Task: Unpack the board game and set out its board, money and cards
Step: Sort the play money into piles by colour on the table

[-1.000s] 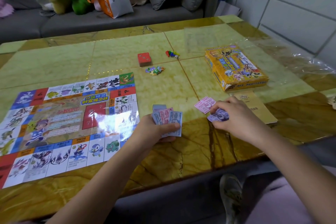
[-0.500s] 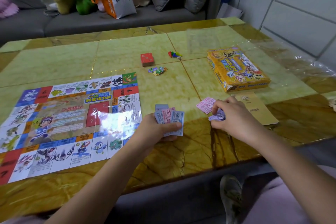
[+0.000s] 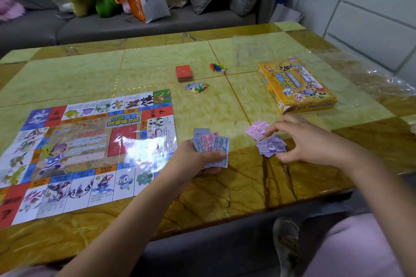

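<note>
**Purple money down, more left to sort**

A second ago the right hand (image 3: 310, 139) was closed over the purple pile (image 3: 271, 146). Now it has opened and drawn back a little, its fingers loosely spread and arched over the pile, which lies free on the table (image 3: 225, 189). Its forefinger reaches to the right edge of the pink pile (image 3: 256, 129); I cannot tell whether it touches. The left hand (image 3: 193, 159) has not shifted: it grips a fan of notes (image 3: 212, 146), thumb across the near end, just right of the board (image 3: 90, 148).

So one colour looks dealt out, and I judge the next note will come from the fan.

The board lies flat at near left. Its long axis runs left to right, the right end a little farther off, and its title reads upright to the person. Both piles lie near right, long sides roughly left to right, the pink one just beyond the purple. The held notes point away from the person.

The cards (image 3: 184, 72) sit stacked at mid-table and the box (image 3: 295, 84) lies far right.
</note>
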